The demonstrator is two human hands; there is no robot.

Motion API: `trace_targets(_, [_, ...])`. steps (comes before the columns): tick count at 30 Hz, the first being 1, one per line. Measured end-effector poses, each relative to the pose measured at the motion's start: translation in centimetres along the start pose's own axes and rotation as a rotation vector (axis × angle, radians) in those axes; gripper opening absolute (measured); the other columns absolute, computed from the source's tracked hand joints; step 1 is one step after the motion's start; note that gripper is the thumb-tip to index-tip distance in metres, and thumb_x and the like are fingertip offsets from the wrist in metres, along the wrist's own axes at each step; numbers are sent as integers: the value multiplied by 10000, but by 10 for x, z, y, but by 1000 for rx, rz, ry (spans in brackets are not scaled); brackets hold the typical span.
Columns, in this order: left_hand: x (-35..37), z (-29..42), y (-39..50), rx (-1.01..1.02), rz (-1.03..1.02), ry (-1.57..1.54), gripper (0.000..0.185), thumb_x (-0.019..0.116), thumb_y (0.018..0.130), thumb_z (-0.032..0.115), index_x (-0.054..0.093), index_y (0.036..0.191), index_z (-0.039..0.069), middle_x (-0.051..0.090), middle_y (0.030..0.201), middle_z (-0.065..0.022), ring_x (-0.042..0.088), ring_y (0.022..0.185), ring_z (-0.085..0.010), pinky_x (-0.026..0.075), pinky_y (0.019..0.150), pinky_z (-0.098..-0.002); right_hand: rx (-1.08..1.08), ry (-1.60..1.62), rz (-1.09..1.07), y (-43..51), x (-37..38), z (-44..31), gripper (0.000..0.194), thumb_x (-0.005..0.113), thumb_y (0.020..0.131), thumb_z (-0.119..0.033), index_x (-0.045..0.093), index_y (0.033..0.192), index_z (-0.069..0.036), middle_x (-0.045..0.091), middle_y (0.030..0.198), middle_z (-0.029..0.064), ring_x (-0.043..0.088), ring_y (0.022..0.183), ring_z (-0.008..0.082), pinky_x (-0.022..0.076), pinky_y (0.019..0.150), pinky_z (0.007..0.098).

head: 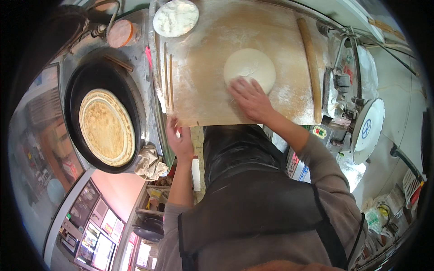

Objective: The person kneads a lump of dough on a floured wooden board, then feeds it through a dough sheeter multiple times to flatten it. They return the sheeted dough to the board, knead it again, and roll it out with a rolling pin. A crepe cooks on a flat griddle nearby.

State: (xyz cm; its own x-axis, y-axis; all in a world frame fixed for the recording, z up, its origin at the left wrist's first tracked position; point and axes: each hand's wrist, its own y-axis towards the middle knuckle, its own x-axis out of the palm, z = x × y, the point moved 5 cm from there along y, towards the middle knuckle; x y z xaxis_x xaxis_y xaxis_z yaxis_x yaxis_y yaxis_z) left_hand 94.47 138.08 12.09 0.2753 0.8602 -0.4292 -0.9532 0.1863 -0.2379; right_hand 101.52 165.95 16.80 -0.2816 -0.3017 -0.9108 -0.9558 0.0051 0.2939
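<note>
A round, flattened piece of dough (252, 64) lies on a floured wooden board (203, 78). My right hand (249, 98) rests with spread fingers on the dough's near left edge, its fingers slightly blurred. My left hand (180, 137) is at the board's near left corner, fingers apart and partly curled; its fingertips are by the board's edge, near the lower ends of thin wooden sticks (171, 81). A wooden rolling pin (310, 71) lies along the board's right side. At the board's far left is a round heap of white flour (176, 18).
Left of the board, a large black pan (73, 101) holds a browned round flatbread (106, 127). A crumpled cloth (151, 163) lies by the pan, and a jar with an orange rim (123, 33) stands beyond it. At right are a scale-like metal frame and a white enamel dish (369, 131).
</note>
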Motion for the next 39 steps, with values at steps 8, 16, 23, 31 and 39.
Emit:
trace_targets(8, [135,79,33,874,-408,213,440,702,847,78,666,1285,84,648,1329,-178,615,1243,-365,481,1058,-469,498,269,-281,6,67,156,413,508,1019,-251,603,1360,-38,610,1402,190,524,1325,405,366,1171,467])
trace_targets(16, [284,143,92,732,-790,658,503,619,898,521,737,1189,127,675,1269,-139,541,1335,-352,405,1093,-591,1009,623,-196,-148,65,72,347,701,933,-101,605,1243,22,640,1206,194,631,1135,310,543,905,420])
trace_targets(23, [226,106,121,133,-519,554,322,586,944,290,753,1089,55,697,1185,-167,596,1244,-347,460,1018,-550,1076,802,-45,-77,50,144,437,525,1054,-243,553,1398,26,628,1358,198,603,1249,330,475,1052,386])
trace_targets(31, [244,117,118,432,-17,580,459,621,925,285,623,1335,79,524,1475,-170,392,1441,-379,250,1192,-586,423,368,-174,8,72,149,475,401,1081,-294,558,1417,4,502,1514,243,422,1444,401,299,1214,471])
trace_targets(39, [222,137,113,430,-178,545,677,664,900,363,506,1455,8,397,1579,-231,320,1495,-416,232,1223,-550,354,307,-86,21,54,138,463,379,1101,-279,555,1409,18,516,1496,252,417,1445,408,288,1216,490])
